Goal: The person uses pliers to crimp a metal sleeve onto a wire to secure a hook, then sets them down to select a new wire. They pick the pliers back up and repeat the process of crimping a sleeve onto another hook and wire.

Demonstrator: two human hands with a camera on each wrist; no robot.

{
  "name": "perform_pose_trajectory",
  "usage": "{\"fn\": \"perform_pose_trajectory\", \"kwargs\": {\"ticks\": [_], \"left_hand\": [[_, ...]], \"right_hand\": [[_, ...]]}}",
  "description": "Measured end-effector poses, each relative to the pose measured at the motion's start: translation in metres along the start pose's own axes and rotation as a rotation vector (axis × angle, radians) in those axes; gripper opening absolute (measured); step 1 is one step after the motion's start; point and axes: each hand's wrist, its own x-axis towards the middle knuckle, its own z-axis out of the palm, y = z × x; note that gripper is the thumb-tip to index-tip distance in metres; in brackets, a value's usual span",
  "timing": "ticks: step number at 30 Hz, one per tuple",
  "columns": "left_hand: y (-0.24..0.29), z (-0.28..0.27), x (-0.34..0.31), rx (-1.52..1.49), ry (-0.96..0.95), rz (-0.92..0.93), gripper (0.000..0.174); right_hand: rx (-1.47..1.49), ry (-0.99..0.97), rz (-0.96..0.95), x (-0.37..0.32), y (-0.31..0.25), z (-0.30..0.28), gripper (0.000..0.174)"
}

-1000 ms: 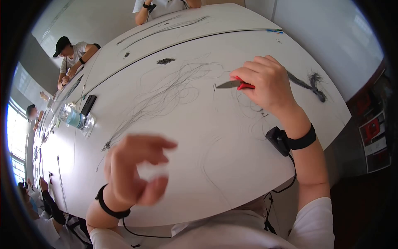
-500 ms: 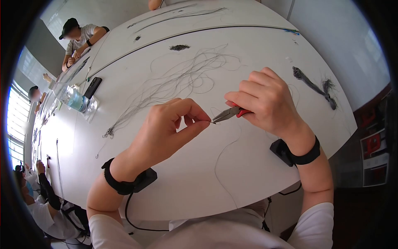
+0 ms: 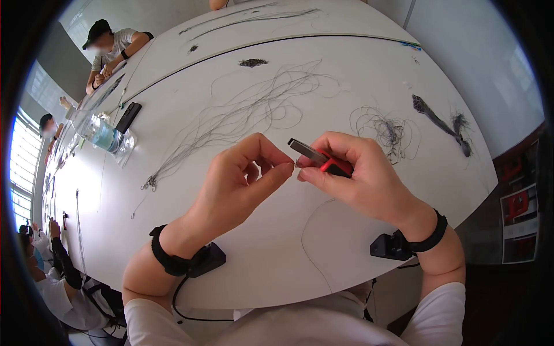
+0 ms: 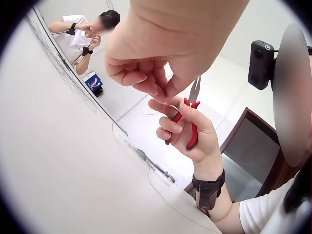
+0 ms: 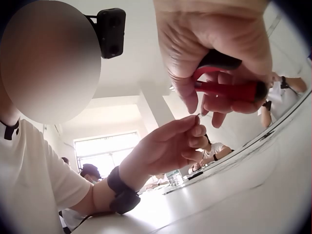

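Two hands meet in the air over the near middle of the table (image 3: 346, 63), fingertips against fingertips. The left hand (image 3: 236, 179) pinches the end of a thin wire (image 3: 304, 236) between thumb and forefinger, and its other fingers are curled loosely behind. The right hand (image 3: 358, 179) is just to the right of it, with its fingers wrapped round the red handles of the pliers (image 3: 320, 157). Its thumb and forefinger reach forward to the same pinch. Whether they grip the wire end or only touch it cannot be told.

The wire end sits right at the meeting point, held in the left fingertips and just under the right thumb. From there the wire drops to the table and curves in a long arc toward the near edge, below the right hand. The grey nose of the pliers sticks out of the right fist toward the far left, just above the pinch and not on the wire. Its tips look pressed together.

Beyond the hands a spread of loose strands (image 3: 248, 115) lies across the middle of the table. A small tangle (image 3: 386, 130) lies far right of the right hand, and a dark bundle (image 3: 438, 121) lies further right again. A bottle (image 3: 107, 138) and a phone (image 3: 128, 117) lie well apart to the far left.
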Motion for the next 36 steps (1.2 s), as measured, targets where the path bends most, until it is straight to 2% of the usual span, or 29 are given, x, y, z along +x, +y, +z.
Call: {"fn": "perform_pose_trajectory", "kwargs": {"ticks": [5,7,8,13,20,23,26,36], "left_hand": [[0.000,0.005,-0.002,0.022,-0.011,0.071,0.009],[0.002,0.009,-0.002,0.033,0.122,0.186,0.010],[0.003,0.009,-0.003,0.034,0.121,0.186,0.010],[0.009,0.008,-0.005,0.352,0.103,0.355,0.015],[0.007,0.004,-0.006,0.380,0.105,0.324,0.010],[0.006,0.005,-0.006,0.372,0.104,0.317,0.010],[0.005,0.004,-0.006,0.395,0.083,0.326,0.007],[0.003,0.005,-0.006,0.296,0.056,0.241,0.007]], "right_hand": [[-0.026,0.009,-0.019,0.002,0.007,0.000,0.013],[-0.028,0.013,-0.018,0.002,0.007,0.000,0.014],[-0.029,0.016,-0.018,0.002,0.008,0.001,0.014],[0.009,-0.020,0.005,0.002,0.009,0.003,0.014],[0.015,-0.104,0.119,0.002,0.004,0.000,0.009],[0.034,-0.073,0.076,0.002,0.010,0.002,0.017],[0.026,-0.068,0.022,0.003,0.011,0.002,0.017],[0.002,-0.075,0.061,0.004,0.008,0.000,0.017]]}}
